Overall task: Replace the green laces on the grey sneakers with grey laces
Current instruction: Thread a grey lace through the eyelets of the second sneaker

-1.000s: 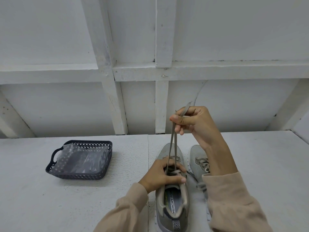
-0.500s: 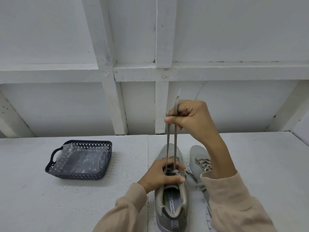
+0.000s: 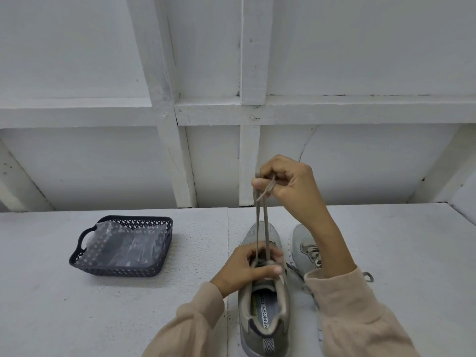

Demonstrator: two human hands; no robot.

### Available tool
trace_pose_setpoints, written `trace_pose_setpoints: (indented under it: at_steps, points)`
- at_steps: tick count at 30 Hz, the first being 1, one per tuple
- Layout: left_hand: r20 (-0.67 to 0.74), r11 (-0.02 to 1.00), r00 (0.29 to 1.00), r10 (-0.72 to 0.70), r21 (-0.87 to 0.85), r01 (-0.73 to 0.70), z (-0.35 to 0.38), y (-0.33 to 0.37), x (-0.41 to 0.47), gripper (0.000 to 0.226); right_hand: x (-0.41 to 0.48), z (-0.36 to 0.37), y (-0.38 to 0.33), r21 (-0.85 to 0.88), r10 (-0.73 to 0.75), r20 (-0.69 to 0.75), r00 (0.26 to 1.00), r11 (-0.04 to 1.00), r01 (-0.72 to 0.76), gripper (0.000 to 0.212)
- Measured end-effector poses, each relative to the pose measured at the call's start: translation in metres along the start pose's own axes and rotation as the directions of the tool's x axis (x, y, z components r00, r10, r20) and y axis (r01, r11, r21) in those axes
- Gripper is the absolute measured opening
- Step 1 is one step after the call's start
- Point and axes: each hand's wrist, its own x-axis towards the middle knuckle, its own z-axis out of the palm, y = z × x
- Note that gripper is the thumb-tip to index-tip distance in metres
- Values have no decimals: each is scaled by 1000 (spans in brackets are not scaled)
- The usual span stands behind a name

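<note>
I count, left to right: one dark basket [image 3: 113,271] holding clear plastic; the left hand [image 3: 244,266] gripping the left sneaker [image 3: 265,313] at its throat; two strands of one grey lace [image 3: 268,188] rising taut to the raised right hand [image 3: 288,181], which pinches both; the right sneaker [image 3: 302,249] just beside. Two sneakers in all, on one white table [image 3: 386,240].

"MEMORY FOA" on sneaker insole [image 3: 265,314]

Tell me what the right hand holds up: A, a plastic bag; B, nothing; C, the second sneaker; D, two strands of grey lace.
D: the right hand pinches two strands of the grey lace, which run down to the sneaker under the left hand.
</note>
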Motion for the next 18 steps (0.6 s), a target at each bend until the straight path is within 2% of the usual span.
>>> trace_pose_setpoints:
  at_steps: [5,7,10,12,13,16,18]
  points:
    - [-107,999,994,-9,-45,4,-7,-5,3,13,-1,-5,15,5,285,-22,958,958,-285,8]
    - [-140,1000,990,-1,10,3,-10,-6,5,11,-4,-8,20,-16,402,20,915,915,-402,18]
    - [-163,995,987,0,96,16,-15,-5,6,14,-14,-13,28,-212,554,187,811,829,-517,40]
    - [-167,990,986,-14,134,37,-18,-5,6,30,-22,-15,34,-356,618,239,749,774,-524,66]
    - [-150,987,989,-19,156,42,-19,-4,5,35,-25,-16,36,-418,631,232,741,752,-510,73]
    - [-32,968,998,-45,244,52,-22,3,2,22,-35,-17,39,-545,627,174,759,703,-456,72]
    - [10,949,999,-41,312,36,-22,7,2,24,-46,-17,42,-586,609,146,779,688,-428,59]
